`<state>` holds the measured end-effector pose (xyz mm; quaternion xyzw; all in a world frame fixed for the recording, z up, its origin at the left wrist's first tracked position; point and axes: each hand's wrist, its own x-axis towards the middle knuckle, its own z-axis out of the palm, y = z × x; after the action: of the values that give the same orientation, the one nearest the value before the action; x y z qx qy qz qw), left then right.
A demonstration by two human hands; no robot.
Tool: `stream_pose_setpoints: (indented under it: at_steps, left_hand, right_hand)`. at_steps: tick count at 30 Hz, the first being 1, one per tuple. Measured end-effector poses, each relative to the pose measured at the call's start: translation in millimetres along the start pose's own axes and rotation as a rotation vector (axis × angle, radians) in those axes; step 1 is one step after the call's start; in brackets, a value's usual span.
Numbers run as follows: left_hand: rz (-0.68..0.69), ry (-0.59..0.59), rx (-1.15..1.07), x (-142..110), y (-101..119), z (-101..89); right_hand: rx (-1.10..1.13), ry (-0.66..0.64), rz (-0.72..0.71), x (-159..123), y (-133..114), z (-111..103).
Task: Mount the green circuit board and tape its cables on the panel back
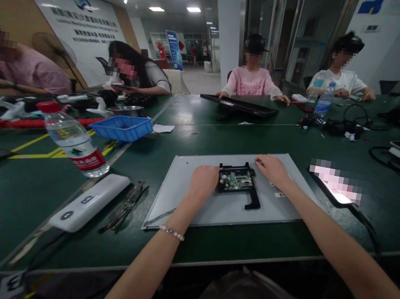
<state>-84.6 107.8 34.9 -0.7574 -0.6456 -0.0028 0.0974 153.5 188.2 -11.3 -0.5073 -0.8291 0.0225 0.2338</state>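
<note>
A grey flat panel (181,187) lies on the green table. Upon it rests a black plastic frame (253,198) holding a green circuit board (235,180), with an arm-like part reaching toward me. My left hand (204,180) is curled closed against the frame's left edge; its fingertips are hidden behind the hand. Just past the frame's upper right corner, my right hand (274,169) has its fingers pinched together over the panel. Whether something small is between those fingers cannot be made out. A thin cable lies at the panel's left corner.
Left of the panel are folded glasses (125,208), a white power bank (92,202), a water bottle (72,140) and a blue tray (124,127). A lit phone (335,185) with a cable lies at right. Across the table, a person sits behind a black screen (238,106); other people work nearby.
</note>
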Motion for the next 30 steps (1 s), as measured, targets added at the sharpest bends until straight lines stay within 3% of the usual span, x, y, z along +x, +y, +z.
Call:
stream_pose_setpoints:
  at_steps: [9, 15, 21, 30]
  left_hand:
    - [0.01, 0.004, -0.168, -13.0, 16.1, 0.8]
    - [0.021, 0.028, -0.113, -22.1, 34.5, 3.6]
    - [0.015, 0.041, -0.082, -21.1, 34.5, 5.8]
    - [-0.009, 0.039, -0.049, -20.4, 36.7, 6.1]
  right_hand:
    - [-0.007, 0.055, -0.009, 7.4, -16.9, -0.5]
    - [0.025, 0.033, -0.102, 14.0, -32.1, 3.5]
    - [-0.014, -0.067, -0.14, 15.7, -36.9, 6.9]
    - [-0.023, -0.09, -0.219, 19.1, -38.4, 4.5]
